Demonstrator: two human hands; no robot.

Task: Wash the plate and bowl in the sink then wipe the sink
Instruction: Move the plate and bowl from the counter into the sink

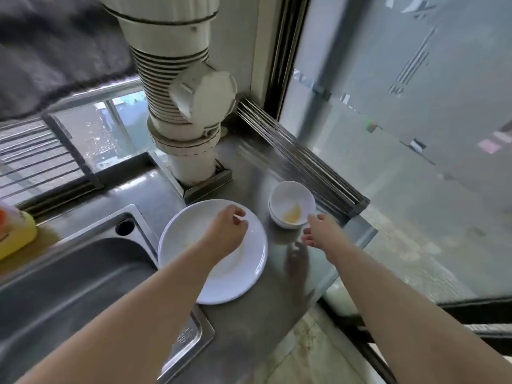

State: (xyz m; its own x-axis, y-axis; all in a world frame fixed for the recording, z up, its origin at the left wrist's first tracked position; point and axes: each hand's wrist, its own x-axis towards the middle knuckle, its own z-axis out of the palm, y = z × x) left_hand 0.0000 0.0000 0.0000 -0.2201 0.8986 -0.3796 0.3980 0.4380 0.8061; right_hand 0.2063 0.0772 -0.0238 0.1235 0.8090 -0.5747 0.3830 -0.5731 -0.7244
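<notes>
the white plate [221,273] lies flat on the steel counter [249,322], right against the sink [69,273] rim; being round, it has no long axis. the left hand [225,231] hangs over the plate's far part, fingers curled and holding nothing. the white bowl [291,207] sits upright, mouth up, toward the counter's far right corner, yellowish residue inside. the right hand [321,230] reaches for its near rim with fingers spread, contact unclear

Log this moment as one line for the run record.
stage: reaching for dishes | left hand: over plate, fingers curled | right hand: open at bowl rim | sink: no dishes in it
</notes>
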